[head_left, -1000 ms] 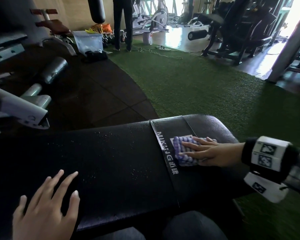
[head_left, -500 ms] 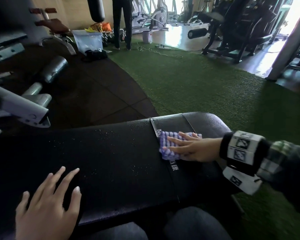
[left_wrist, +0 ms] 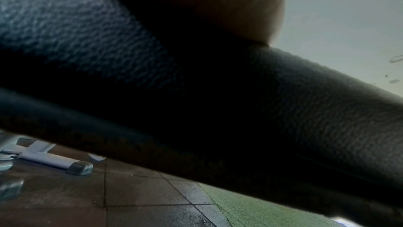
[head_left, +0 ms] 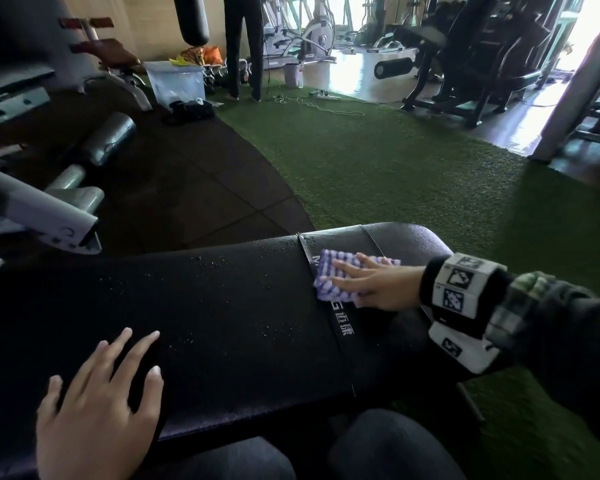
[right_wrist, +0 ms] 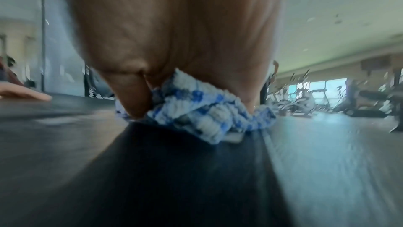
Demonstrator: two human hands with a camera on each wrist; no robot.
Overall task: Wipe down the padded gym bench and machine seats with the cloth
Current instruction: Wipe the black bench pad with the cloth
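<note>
A black padded bench [head_left: 222,306] runs across the lower half of the head view, dotted with water droplets. A folded blue-and-white checked cloth [head_left: 329,271] lies on the bench's logo strap, toward its right end. My right hand [head_left: 364,282] lies flat on the cloth with straight fingers, pressing it onto the pad. The right wrist view shows the cloth [right_wrist: 207,113] bunched under the palm against the bench [right_wrist: 174,170]. My left hand [head_left: 101,393] rests flat with spread fingers on the bench's near left part. The left wrist view is filled by the bench edge [left_wrist: 305,101].
Grey machine arms and roller pads [head_left: 104,140] stand at the left over dark floor tiles. Green turf [head_left: 395,174] stretches beyond the bench. A standing person's legs [head_left: 243,46], a clear plastic bin [head_left: 177,81], a floor cable and dark machines [head_left: 482,57] are at the back.
My right hand has slid the cloth leftward along the bench, from right of the logo strap onto it. The left hand has stayed in place.
</note>
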